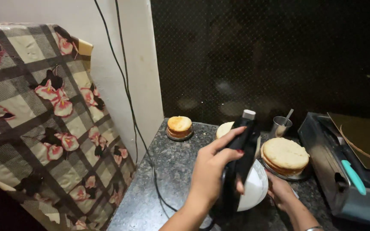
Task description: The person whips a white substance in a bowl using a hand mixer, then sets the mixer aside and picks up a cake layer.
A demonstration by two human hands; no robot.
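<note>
While the left hand (208,173) wraps around the black handle of a hand mixer (240,162), its fingers (228,139) are curled and pressed against the handle, the thumb on the near side. The hand mixer, black on top with a white body, hangs tilted above the dark speckled surface (168,171), just in front of the large sponge cake (284,155). The right hand (281,192) sits below and to the right of the hand mixer, near its white underside; whether its fingers are spread or gripping cannot be told, as the mixer hides most of them.

The large sponge cake rests on a metal plate, and behind it stands a steel cup (280,126) with a spoon in it. To the left of the large sponge cake, partly hidden by the mixer, a pale round piece (224,129) shows. Farther left, well apart, a small sponge cake (179,126) sits on its own little plate. To the right of the large sponge cake stands a grey appliance (335,171) with a teal-handled tool (353,176) lying on it. Black cables (129,102) run down the wall to the surface, and a floral checked cloth (43,119) covers something at the far left.
</note>
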